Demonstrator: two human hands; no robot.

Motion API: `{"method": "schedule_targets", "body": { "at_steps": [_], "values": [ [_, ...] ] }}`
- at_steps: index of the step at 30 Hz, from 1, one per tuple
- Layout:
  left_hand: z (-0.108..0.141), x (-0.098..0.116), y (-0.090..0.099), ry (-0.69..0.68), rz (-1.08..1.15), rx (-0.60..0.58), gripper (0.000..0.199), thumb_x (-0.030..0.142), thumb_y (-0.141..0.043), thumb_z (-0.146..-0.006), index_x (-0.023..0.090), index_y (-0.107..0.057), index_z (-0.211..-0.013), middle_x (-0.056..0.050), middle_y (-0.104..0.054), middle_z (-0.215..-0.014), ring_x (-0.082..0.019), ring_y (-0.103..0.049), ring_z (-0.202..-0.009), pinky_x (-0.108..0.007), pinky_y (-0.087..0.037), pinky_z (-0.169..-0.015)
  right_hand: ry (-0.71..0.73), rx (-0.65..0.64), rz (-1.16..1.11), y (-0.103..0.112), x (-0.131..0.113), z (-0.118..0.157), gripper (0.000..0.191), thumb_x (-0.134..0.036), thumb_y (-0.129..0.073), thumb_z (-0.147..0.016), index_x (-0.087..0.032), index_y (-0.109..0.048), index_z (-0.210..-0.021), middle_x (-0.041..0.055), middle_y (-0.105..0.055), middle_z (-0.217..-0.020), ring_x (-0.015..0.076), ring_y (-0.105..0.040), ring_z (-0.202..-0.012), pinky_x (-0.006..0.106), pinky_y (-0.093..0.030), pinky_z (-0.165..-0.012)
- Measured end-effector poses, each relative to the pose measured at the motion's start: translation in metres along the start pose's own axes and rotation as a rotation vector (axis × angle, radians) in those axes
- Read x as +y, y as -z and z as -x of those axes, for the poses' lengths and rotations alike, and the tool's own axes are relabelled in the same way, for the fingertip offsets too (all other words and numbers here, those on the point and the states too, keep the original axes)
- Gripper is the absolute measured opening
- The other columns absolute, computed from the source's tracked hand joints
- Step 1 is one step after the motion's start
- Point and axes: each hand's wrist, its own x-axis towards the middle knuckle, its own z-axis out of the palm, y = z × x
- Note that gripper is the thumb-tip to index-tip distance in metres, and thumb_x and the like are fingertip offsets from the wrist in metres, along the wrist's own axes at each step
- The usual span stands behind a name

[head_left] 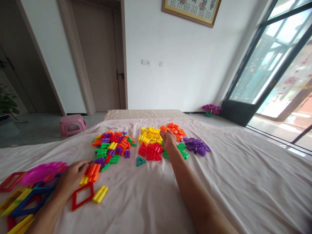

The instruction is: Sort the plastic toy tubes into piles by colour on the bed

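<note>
My left hand (74, 175) is palm down at the left, its index finger stretched out and a gap showing beside the thumb. Its fingertips are beside a few orange tube-shaped plastic pieces (93, 173) and yellow ones (84, 180). A mixed-colour heap of the same pieces (112, 146) lies just beyond. My right hand (168, 139) reaches forward between the yellow pile (150, 135) and the orange pile (176, 130), above green pieces (182, 151). Its fingers are closed around an orange plastic piece (164, 128), partly hidden by the hand.
A red pile (151, 151) and a purple pile (197, 146) flank the green one. A teal triangle (140, 161), a red diamond frame (83, 196), yellow pieces (100, 194), blue frames (36, 201) and a pink plastic item (44, 172) lie on the wrinkled cloth (146, 201).
</note>
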Motion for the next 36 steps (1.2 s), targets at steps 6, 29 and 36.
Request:
{"method": "schedule_targets", "body": {
  "at_steps": [6,29,36],
  "values": [
    [-0.001,-0.006,-0.003,0.004,0.004,-0.008,0.036,0.042,-0.045,-0.086,0.024,-0.07,-0.105,-0.006,-0.073,-0.116,-0.024,-0.064,-0.112,-0.033,-0.049,-0.096,-0.072,0.015,-0.055,0.013,-0.006,-0.01,0.026,-0.014,-0.058,-0.077,-0.019,-0.056,-0.103,0.0083,-0.069,-0.1,0.0173,-0.071,-0.093,0.036,-0.06,-0.088],
    [-0.002,-0.004,-0.005,-0.011,0.033,-0.001,0.04,0.041,-0.043,-0.087,0.02,-0.071,-0.106,-0.009,-0.072,-0.115,-0.024,-0.064,-0.11,-0.035,-0.048,-0.097,0.711,-0.991,1.213,-0.054,0.039,0.132,0.035,-0.015,-0.058,-0.084,-0.024,-0.065,-0.118,0.0045,-0.068,-0.118,0.0225,-0.057,-0.115,0.037,-0.041,-0.102],
    [-0.002,-0.003,-0.005,-0.011,0.03,0.013,0.04,0.041,-0.044,-0.085,0.02,-0.072,-0.105,-0.008,-0.073,-0.113,-0.024,-0.066,-0.108,-0.035,-0.049,-0.095,0.8,-1.023,1.448,-0.056,0.053,0.14,0.034,-0.034,-0.059,-0.092,-0.025,-0.059,-0.125,0.0072,-0.061,-0.123,0.0236,-0.052,-0.116,0.039,-0.039,-0.102]
  ]
}}
